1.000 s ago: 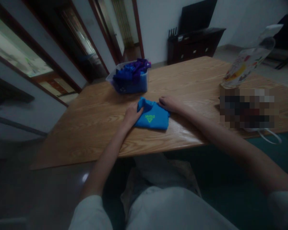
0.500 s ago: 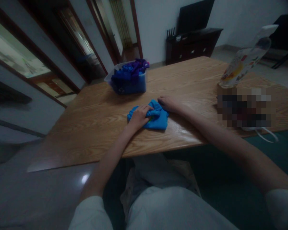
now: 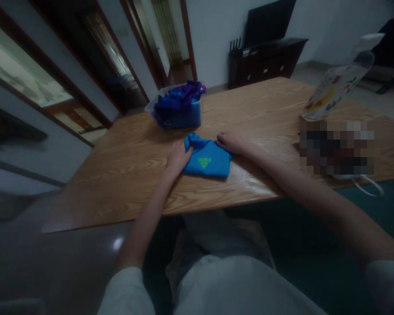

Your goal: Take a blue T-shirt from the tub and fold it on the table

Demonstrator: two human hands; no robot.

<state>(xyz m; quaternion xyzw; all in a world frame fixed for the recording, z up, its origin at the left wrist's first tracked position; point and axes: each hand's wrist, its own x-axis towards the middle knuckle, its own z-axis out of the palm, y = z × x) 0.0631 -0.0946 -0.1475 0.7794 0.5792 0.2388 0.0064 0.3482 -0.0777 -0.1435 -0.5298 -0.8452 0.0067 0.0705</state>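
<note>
on the wooden table [image 3: 249, 109], a folded blue shirt [image 3: 210, 159] lies logo-side up, looking slightly longer from nine to three o'clock. left hand [image 3: 177, 156] pinches its nine-o'clock edge; right hand [image 3: 230, 142] curls at one, grip unclear.

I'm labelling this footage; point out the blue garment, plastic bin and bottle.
Blue garment [image 3: 211, 154], head view: middle of its upper surface.
Plastic bin [image 3: 185, 117], head view: its near wall.
Bottle [image 3: 332, 89], head view: its printed side.

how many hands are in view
2: the left hand holds the left edge of the folded blue shirt; the right hand is at its far right corner.
</note>
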